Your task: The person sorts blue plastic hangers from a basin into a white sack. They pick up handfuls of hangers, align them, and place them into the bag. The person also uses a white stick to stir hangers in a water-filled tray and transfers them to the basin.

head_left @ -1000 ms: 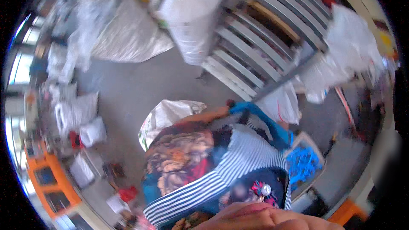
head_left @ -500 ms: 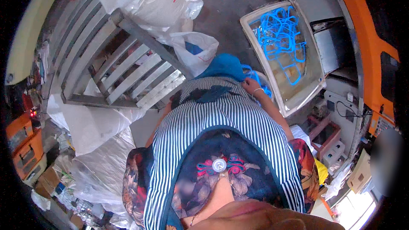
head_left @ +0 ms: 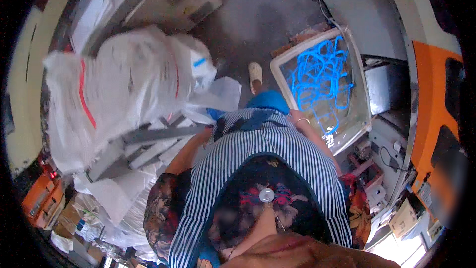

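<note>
My right hand (head_left: 297, 116), with a pale bracelet at its wrist, is at the right side of my striped apron (head_left: 270, 141), near the left rim of a white tub (head_left: 283, 72). Its fingers are mostly hidden. In the tub a tangle of bright blue looped plastic frames (head_left: 322, 77) lies in murky water. My left hand (head_left: 206, 133) hangs at the apron's left side, close to a grey slatted rack (head_left: 163, 134). Its fingers do not show clearly. Teal cloth (head_left: 267, 100) lies at the apron's far edge.
Large white sacks (head_left: 144, 64) are heaped at the left, over the rack. A light shoe (head_left: 255, 72) shows on the grey floor (head_left: 238, 25) ahead. Orange and cream machinery (head_left: 429, 104) stands at the right, and a cable (head_left: 322, 5) runs toward the tub.
The whole view has shifted as I move. The rack now sits lower and more covered by sacks, and the shoe has appeared. Blue frames beside my right hand are now out of sight.
</note>
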Available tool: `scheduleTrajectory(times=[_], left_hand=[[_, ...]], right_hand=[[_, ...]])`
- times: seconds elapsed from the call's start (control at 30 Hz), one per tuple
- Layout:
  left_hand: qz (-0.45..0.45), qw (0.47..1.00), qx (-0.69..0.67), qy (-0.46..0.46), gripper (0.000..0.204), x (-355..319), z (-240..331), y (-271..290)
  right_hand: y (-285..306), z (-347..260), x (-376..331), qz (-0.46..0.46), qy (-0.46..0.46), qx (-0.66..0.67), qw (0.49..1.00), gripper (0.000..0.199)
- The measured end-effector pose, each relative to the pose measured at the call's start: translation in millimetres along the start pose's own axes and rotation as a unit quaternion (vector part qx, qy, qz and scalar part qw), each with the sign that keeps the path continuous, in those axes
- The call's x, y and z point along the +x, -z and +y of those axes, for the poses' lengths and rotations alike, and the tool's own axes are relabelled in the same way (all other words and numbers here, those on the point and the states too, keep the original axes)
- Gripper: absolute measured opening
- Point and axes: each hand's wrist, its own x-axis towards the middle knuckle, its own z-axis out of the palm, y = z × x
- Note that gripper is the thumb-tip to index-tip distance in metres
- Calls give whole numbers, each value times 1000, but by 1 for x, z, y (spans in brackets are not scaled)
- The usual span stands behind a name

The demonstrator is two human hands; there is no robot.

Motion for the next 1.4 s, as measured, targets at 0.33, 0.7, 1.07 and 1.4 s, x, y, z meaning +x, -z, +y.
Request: scheduleTrajectory(times=[0.33, 0.7, 1.07, 1.4], left_hand=[[228, 951, 129, 166, 24, 84, 116, 167], [216, 926, 310, -24, 28, 328, 282, 468], [157, 974, 157, 47, 33, 489, 227, 738], [474, 820, -238, 215, 36, 455, 114, 949]], right_hand=[[120, 3, 124, -129, 69, -52, 988, 32], [333, 19, 264, 164, 31, 191, 967, 27], [539, 24, 468, 76, -59, 394, 914, 19], [776, -127, 680, 105, -24, 492, 864, 16]])
